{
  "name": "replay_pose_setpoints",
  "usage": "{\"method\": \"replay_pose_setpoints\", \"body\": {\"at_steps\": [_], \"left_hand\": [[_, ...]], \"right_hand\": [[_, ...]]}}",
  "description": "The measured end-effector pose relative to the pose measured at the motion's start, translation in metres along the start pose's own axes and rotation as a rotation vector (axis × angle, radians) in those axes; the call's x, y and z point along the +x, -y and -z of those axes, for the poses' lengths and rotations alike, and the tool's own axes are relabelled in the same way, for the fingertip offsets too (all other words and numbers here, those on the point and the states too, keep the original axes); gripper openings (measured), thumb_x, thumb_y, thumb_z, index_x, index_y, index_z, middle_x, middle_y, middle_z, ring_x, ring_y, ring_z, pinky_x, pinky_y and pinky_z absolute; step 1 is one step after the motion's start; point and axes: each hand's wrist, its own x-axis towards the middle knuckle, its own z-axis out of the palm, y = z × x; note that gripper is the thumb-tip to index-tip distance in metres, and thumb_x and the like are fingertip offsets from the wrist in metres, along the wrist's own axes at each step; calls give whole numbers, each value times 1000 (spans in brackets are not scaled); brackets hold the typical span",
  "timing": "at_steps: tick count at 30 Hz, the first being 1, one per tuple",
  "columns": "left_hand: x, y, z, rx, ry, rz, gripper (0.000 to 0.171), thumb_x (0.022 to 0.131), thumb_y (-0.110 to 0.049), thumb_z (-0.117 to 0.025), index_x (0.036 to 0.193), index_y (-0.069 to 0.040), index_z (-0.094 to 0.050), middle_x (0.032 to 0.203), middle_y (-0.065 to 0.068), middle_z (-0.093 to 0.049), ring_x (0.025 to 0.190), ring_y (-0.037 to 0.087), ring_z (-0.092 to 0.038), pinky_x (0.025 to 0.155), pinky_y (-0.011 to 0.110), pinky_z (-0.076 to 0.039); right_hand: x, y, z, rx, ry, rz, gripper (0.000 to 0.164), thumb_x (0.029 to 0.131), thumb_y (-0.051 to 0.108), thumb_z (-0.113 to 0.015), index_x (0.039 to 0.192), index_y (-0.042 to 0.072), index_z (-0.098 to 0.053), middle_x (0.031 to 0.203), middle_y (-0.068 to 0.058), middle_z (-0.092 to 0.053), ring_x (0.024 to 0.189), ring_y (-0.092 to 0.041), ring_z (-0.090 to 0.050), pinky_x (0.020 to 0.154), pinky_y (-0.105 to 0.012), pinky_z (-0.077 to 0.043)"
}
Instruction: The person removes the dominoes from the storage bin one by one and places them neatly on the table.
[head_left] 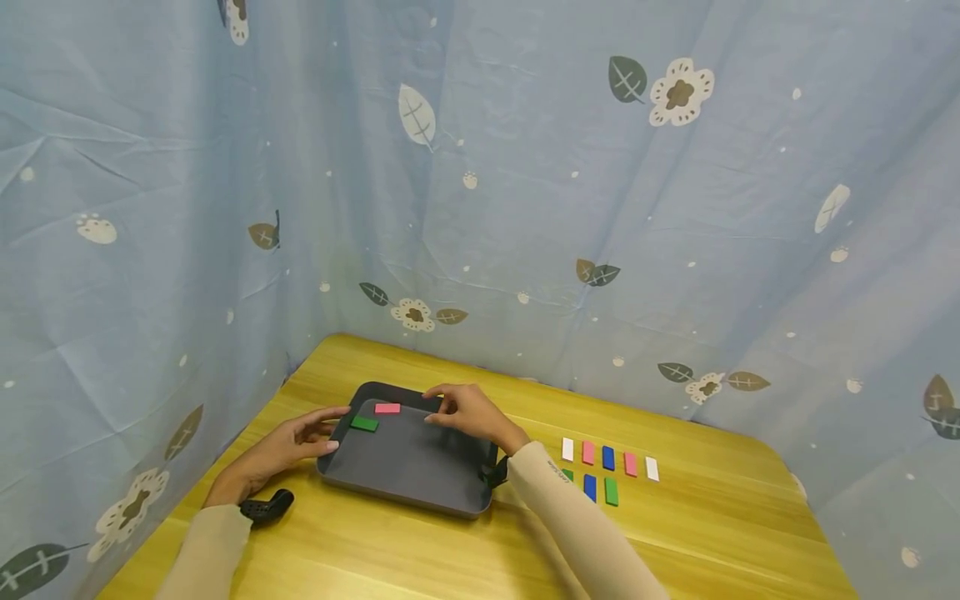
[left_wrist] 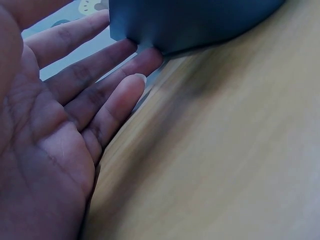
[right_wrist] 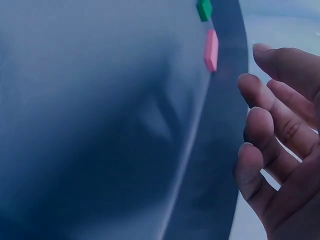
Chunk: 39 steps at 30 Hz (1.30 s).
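Observation:
A dark grey tray (head_left: pixel 420 467) sits on the wooden table, with a pink block (head_left: pixel 387 408) and a green block (head_left: pixel 365 424) lying flat at its far left. My left hand (head_left: pixel 288 446) is at the tray's left side, thumb and fingers spread. In the left wrist view its fingertips (left_wrist: pixel 150 57) are right at the tray's outer wall (left_wrist: pixel 190 25). My right hand (head_left: pixel 468 410) hovers over the far right part of the tray, its fingers loosely bent with nothing between them. The right wrist view shows those fingers (right_wrist: pixel 257 122) overlapping the tray's rim.
Right of the tray, two rows of small blocks lie on the table (head_left: pixel 712 517): white (head_left: pixel 567 449), pink (head_left: pixel 588 452), blue (head_left: pixel 608 457) and green (head_left: pixel 611 492) ones. The right forearm partly covers the nearer row. A patterned blue curtain (head_left: pixel 517 217) hangs behind and to the left.

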Motion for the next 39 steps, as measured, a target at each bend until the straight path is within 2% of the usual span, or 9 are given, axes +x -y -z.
{"method": "replay_pose_setpoints", "body": {"at_steps": [4,12,20,32,35,39], "left_hand": [[0,0,0,4,0,1,61,104,-24,-65,159,-26,-40,160,16,-36,141,44,-37,105,55,-44],[0,2,2,-7,4,3,61,104,-24,-65,159,-26,-40,160,16,-36,142,44,-37,105,56,-44],[0,2,2,9,-4,0,62,103,-27,-66,159,-27,-40,159,15,-38,142,44,-37,106,60,-41],[-1,-2,1,-2,-7,-5,62,103,-23,-66,159,-27,-41,157,14,-41,139,41,-40,105,55,-44],[-2,-2,1,-5,-8,-5,62,103,-23,-66,159,-26,-41,157,14,-41,139,40,-41,105,54,-44],[-1,-1,1,-1,-10,-3,62,103,-23,-67,159,-26,-41,157,13,-41,139,40,-41,105,54,-43]], "right_hand": [[10,2,-9,5,36,-14,47,96,30,-76,137,9,-66,80,11,-67,64,-5,-61,64,-22,-49],[21,6,-20,54,99,-71,49,96,25,-76,141,9,-63,81,9,-70,68,-18,-69,63,-22,-49],[29,5,-30,46,119,-115,53,95,26,-77,143,11,-61,80,11,-70,67,-11,-67,62,-22,-51],[37,10,-42,2,108,-150,53,96,26,-77,145,14,-60,74,10,-66,63,-7,-60,61,-22,-47],[39,11,-44,6,103,-130,47,96,26,-76,140,15,-64,74,9,-66,63,-7,-60,61,-22,-47],[39,11,-44,33,110,-101,26,96,27,-76,120,16,-73,78,10,-68,67,-5,-62,65,-22,-50]]}}
